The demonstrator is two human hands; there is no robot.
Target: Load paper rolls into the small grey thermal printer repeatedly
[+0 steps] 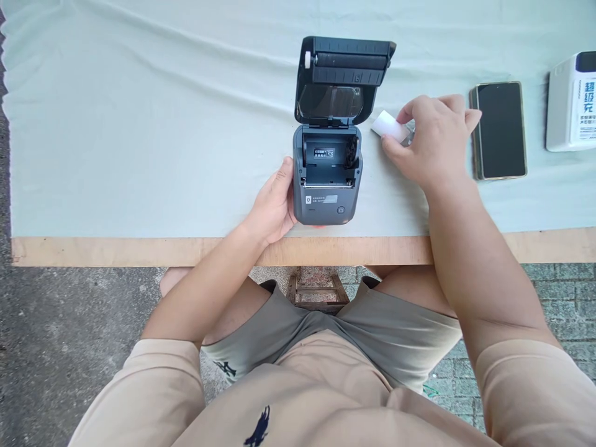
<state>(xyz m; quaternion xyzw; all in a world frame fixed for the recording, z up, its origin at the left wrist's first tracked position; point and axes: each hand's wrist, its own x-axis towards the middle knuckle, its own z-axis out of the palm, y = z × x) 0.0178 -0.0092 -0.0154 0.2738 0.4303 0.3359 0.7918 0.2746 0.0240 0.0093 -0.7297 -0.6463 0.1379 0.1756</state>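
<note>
A dark portable label printer [321,208] is near the table's front edge with its lid [347,77] raised. Its paper bay shows no roll inside. My left hand [274,202] grips the printer's left side, thumb along the edge and the other fingers partly hidden beneath. To the right of the printer, my right hand [435,139] pinches a small white paper roll [387,126] between thumb and fingers. The roll is tilted, close to the cloth; whether it touches the cloth I cannot tell.
A dark-screened smartphone [501,130] lies right of my right hand. Farther right stands a white box-like device [565,115] with blue print, cut by the frame. A pale green cloth [139,124] covers the table up to a bare wooden front edge [116,251].
</note>
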